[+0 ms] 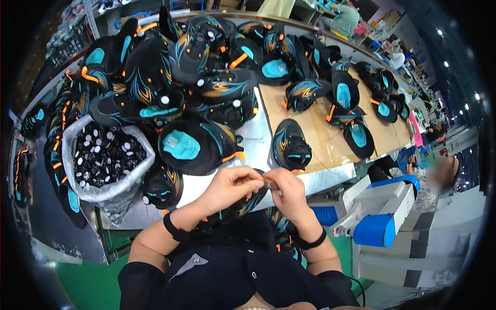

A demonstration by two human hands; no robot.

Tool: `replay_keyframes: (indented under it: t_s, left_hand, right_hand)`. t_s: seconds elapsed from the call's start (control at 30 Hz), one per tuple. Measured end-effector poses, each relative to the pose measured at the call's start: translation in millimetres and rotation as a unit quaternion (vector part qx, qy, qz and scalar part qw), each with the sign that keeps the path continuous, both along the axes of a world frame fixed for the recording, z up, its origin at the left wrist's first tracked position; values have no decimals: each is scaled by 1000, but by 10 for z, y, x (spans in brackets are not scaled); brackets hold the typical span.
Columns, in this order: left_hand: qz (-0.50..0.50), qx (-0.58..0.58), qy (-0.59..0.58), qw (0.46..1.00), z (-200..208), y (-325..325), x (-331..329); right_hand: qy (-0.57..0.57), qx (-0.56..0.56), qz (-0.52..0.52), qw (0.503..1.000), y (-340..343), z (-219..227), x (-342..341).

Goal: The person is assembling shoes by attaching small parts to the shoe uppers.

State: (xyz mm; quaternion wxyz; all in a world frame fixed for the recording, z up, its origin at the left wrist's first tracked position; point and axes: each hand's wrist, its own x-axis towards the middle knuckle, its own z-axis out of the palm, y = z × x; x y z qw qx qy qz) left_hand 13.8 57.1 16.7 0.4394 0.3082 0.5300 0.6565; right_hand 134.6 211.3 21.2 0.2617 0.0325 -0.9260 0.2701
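Close to my body, at the table's near edge, my left hand and my right hand meet with fingertips pinched together. What they pinch is small and mostly hidden by the fingers. Just beneath them, partly covered by the left hand, is a black shoe. Beyond the right hand stands another black shoe with teal and orange trim, toe pointing away. A larger black shoe with a teal insole lies beyond the left hand.
To the left stands a pale plastic bag full of small black parts with white round caps. Heaped shoes cover the table's far left. Several more rest on cardboard. A white and blue machine and a seated person are at right.
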Motion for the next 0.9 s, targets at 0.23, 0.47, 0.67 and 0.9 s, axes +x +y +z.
replay_keyframes:
  t_s: [0.23,0.47,0.67,0.9]
  left_hand:
    - [19,-5,-124,992,-327,-102,-64]
    - [45,-5,-125,991,-323,-64,-12]
    - [17,-35,-104,994,-336,-102,-64]
    - [69,-82,112,988,-293,-112,116]
  right_hand:
    - [-100,-602,63,790,-165,-369,28]
    - [-117,-347,-9,931,-115,-185,30]
    - [-123,176,-85,973,-22,106,146]
    - [-198,-126,-41,971,-81,-38,193]
